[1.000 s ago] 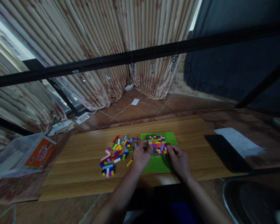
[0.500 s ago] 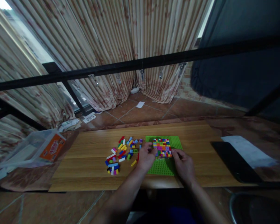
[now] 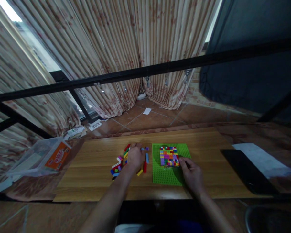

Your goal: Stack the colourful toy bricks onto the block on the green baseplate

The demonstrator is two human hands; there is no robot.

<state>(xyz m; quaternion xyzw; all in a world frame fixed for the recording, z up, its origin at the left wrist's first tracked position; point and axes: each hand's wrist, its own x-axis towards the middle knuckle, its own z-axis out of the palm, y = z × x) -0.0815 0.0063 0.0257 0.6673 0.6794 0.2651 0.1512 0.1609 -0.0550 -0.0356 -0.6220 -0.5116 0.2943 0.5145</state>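
Note:
My left hand [image 3: 135,157] is over the pile of loose toy bricks [image 3: 116,166] on the wooden table, its fingertips at the pile's far side and mostly hidden by the hand itself. A green baseplate [image 3: 168,177] lies to its right, bearing a many-coloured panel of toy bricks [image 3: 169,156]. At the panel's right edge, my right hand [image 3: 193,171] has its fingers curled, with thumb and forefinger closed on the edge. Between pile and baseplate lie a light blue brick [image 3: 146,158], a red brick [image 3: 145,167] and a yellow brick [image 3: 140,172].
A clear plastic box [image 3: 36,158] with an orange label stands left of the table [image 3: 87,181]. On the right are a black flat object [image 3: 248,171] and a white sheet [image 3: 263,160]. A black rail [image 3: 126,76] crosses in front of the curtains.
My left hand has moved left from the panel's left edge to the loose bricks, uncovering that edge and the red brick. My right hand stays at the panel's right edge.

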